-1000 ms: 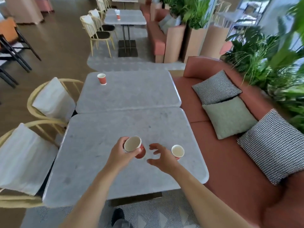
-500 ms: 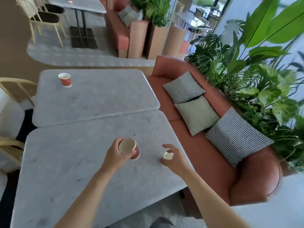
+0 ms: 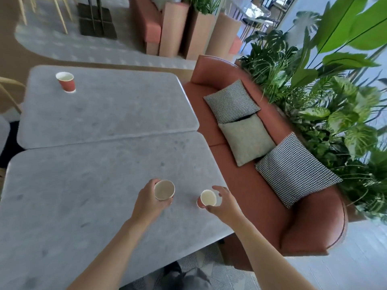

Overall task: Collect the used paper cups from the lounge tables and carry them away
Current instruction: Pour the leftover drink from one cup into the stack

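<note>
My left hand (image 3: 147,203) grips a red paper cup (image 3: 164,190) with a white inside, held just above the near marble table (image 3: 83,195). A second red cup (image 3: 207,198) is near the table's right edge, and my right hand (image 3: 223,203) curls around it from the right, fingers touching its rim and side. Whether this cup still rests on the table I cannot tell. A third red cup (image 3: 66,81) stands upright at the far left of the farther marble table (image 3: 117,105).
A terracotta sofa (image 3: 261,185) with three cushions runs along the tables' right side, backed by dense green plants (image 3: 326,105). A yellow chair (image 3: 8,93) shows at the left edge. Tall planters (image 3: 188,28) and another table's base (image 3: 96,19) stand beyond.
My right hand has reached the second cup and closed around it. The view has swung to the right and closer; my left hand still holds its cup.
</note>
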Available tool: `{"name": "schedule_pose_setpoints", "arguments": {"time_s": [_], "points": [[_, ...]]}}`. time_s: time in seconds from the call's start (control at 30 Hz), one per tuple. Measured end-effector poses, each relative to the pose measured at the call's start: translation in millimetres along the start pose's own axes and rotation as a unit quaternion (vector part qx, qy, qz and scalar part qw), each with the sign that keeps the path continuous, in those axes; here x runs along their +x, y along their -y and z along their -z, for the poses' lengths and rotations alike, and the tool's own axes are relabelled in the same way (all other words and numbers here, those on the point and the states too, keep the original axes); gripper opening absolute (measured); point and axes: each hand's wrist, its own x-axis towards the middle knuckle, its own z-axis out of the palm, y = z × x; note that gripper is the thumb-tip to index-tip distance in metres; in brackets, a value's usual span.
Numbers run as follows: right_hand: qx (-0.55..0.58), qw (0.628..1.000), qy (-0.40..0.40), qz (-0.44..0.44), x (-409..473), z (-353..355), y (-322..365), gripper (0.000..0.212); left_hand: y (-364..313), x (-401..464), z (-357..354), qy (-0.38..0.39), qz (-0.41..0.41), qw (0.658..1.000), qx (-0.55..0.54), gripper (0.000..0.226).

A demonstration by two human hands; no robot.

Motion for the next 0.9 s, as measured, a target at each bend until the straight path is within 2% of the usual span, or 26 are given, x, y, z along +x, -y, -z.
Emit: {"name": "schedule_pose_setpoints", "arguments": {"time_s": [0.1, 0.43, 0.57, 0.7, 0.9], "points": [[-0.001, 1.0, 0.017, -0.001, 13, 4, -14, 0.087, 3, 4, -15, 0.007, 0.0, 0.999, 0.04, 0.071], [-0.004, 0.996, 0.086, 0.011, 45, 7, -49, 0.092, 5, 6, -51, 0.035, 0.06, 0.987, 0.142, 0.064], [-0.006, 0.993, 0.115, 0.019, 55, -1, -57, 0.103, 17, -8, -61, 0.04, 0.084, 0.98, 0.176, 0.06], [-0.015, 0.991, 0.13, 0.029, 66, -10, -64, 0.113, 36, -26, -66, 0.001, 0.094, 0.981, 0.17, 0.061], [-0.039, 0.986, 0.149, 0.057, 80, -25, -67, 0.114, 46, -42, -83, -0.045, 0.096, 0.982, 0.153, 0.06]]}}
